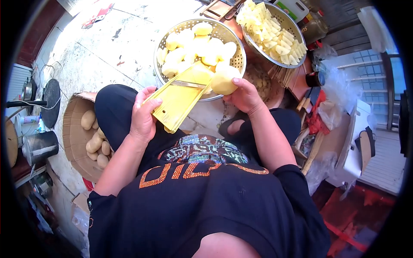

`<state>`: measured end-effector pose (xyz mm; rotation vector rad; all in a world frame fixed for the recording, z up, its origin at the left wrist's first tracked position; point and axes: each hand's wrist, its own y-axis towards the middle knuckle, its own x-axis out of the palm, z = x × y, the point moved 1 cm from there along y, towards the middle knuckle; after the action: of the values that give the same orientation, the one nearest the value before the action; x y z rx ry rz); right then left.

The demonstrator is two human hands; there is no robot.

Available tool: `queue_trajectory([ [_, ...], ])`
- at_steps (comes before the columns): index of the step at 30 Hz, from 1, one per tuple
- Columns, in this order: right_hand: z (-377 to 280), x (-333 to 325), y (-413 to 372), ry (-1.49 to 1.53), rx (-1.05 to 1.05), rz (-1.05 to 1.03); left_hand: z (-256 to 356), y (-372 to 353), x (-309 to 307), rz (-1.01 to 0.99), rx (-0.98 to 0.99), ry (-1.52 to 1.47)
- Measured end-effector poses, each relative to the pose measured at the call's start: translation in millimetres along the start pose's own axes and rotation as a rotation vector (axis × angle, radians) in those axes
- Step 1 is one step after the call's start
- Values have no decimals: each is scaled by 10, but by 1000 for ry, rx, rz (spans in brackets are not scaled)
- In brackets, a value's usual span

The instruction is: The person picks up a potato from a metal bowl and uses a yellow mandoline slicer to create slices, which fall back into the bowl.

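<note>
My left hand grips the lower left edge of a yellow mandoline slicer, which slants up to the right with a metal blade across it. In my right hand is a peeled potato, held close beside the slicer's upper right edge. The slicer's far end overlaps a perforated metal colander full of peeled potatoes. Part of the colander's near side is hidden behind the slicer and the potato.
A metal bowl at the back right holds potato slices. Unpeeled potatoes lie in a cardboard box by my left knee. A dark jar, knives and plastic bags crowd the right side. Pale tiles cover the floor.
</note>
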<state>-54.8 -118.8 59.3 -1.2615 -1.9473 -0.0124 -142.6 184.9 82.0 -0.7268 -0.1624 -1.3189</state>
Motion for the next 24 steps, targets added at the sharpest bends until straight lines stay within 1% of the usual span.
queue_trajectory([
  [1, -64, 61, 19, -169, 10, 66, -44, 19, 25, 15, 52, -25],
  [2, -118, 119, 42, -339, 19, 132, -74, 27, 53, 26, 54, -37],
  [3, -145, 170, 90, -349, 30, 127, -96, 37, 79, 0, 67, -84],
  [4, -174, 222, 161, -564, 9, 164, -107, 57, 89, -27, 82, -131],
  [5, -211, 278, 229, -778, -13, 199, -135, 89, 71, -44, 98, -94],
  [6, -277, 357, 298, -788, -3, 192, -138, 100, 73, -33, 100, -105],
  [8, -405, 524, 425, -1477, 131, 220, -147, 106, 100, -78, 110, -187],
  [9, -375, 610, 488, -1723, 68, 241, -181, 116, 89, -63, 124, -180],
  [10, -383, 777, 543, -1735, 75, 228, -193, 113, 95, -51, 127, -194],
  [12, -405, 1122, 649, -2077, 374, 31, -198, 105, 113, -88, 117, -207],
  [14, -345, 1231, 714, -2131, 400, -11, -206, 111, 99, -70, 116, -249],
  [16, -300, 1285, 747, -2105, 372, 22, -195, 123, 93, -62, 77, -343],
  [18, -253, 1204, 775, -2081, 386, 21, -202, 141, 82, -57, 76, -362],
  [20, -182, 1007, 815, -1899, 245, 64, -205, 160, 78, -57, 70, -381],
  [21, -192, 1011, 796, -1910, 254, 59, -192, 171, 74, -69, 62, -387],
  [23, -207, 1048, 735, -1817, 152, -27, -177, 184, 72, -78, 54, -399],
  [24, -212, 1049, 723, -1821, 157, -30, -172, 189, 70, -84, 51, -397],
])
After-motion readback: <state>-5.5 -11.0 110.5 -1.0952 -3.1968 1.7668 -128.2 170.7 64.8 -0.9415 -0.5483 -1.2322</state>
